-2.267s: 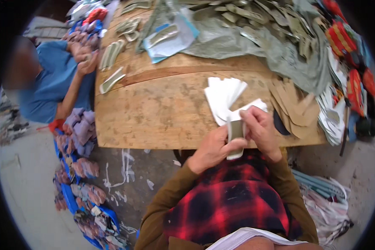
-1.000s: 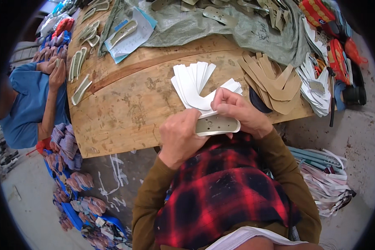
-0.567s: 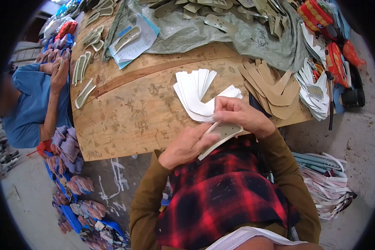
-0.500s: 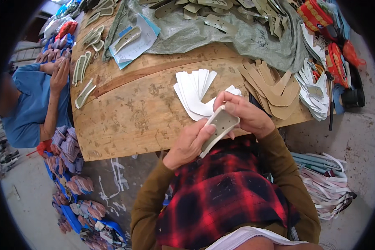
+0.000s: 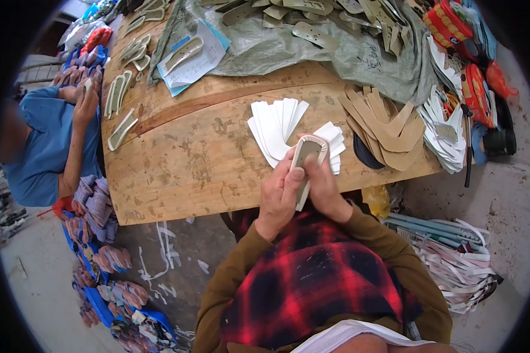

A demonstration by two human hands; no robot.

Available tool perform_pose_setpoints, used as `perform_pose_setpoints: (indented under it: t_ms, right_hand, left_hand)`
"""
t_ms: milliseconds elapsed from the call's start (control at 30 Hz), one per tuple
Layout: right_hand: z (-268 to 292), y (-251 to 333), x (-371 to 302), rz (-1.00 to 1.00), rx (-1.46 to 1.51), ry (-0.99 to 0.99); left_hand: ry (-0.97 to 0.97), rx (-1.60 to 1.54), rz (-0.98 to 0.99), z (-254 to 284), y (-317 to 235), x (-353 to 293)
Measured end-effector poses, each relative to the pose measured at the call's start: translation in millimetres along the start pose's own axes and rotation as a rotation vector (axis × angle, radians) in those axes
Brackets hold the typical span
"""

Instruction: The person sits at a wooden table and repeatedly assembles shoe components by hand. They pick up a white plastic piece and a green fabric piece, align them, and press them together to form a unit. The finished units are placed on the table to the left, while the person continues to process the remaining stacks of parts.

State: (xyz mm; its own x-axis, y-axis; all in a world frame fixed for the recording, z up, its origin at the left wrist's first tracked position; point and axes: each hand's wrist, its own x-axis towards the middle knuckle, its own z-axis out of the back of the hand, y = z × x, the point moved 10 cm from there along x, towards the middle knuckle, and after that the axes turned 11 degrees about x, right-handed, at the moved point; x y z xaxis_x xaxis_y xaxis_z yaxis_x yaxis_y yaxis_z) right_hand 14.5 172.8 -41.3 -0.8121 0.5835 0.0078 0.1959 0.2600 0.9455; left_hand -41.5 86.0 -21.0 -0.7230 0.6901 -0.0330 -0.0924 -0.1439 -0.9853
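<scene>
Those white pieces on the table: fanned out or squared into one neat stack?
Fanned out: the white pieces overlap, but their ends splay apart on the wooden table. The held piece hides part of them.

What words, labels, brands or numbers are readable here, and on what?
None I can quote.
Paper: rows of handwriting, too small to read.
Grey-green sheet: dark marks near its right side, too blurred to read.
Red-and-yellow package: markings too small to make out.
Held curved piece: no lettering visible.
</scene>
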Motion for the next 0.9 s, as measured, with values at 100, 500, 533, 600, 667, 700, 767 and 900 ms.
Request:
perform_pose_setpoints:
  t_ms: [100, 500, 533, 600, 667, 700, 767, 900]
  right_hand:
    - [-25, 9, 5, -0.12, 0.18, 0.211]
    - [3, -11, 19, -0.452, 0.217, 0.177]
    - [-4, -7, 15, -0.489, 0.207, 0.167]
    - [-16, 2, 8, -0.56, 0.215, 0.192]
    - [-20, 11, 4, -0.546, 0.193, 0.231]
    - [-21, 14, 4, -0.539, 0.182, 0.25]
    - [-19, 16, 11, -0.56, 0.154, 0.302]
    - [-3, 24, 37, -0.23, -0.253, 0.423]
  left_hand:
    - [0.016, -0.264, 0.136, -4, 30, 6]
    - [0.595, -0.502, 0.548, -39, 33, -30]
    - [0.619, -0.501, 0.52, -37, 32, -30]
    - [0.614, -0.504, 0.497, -33, 37, -32]
    - [0.567, -0.51, 0.501, -31, 41, -31]
    - [0.558, -0.537, 0.504, -30, 38, -31]
    - [0.54, -0.597, 0.511, -29, 27, -30]
    - [0.551, -0.686, 0.52, -29, 23, -29]
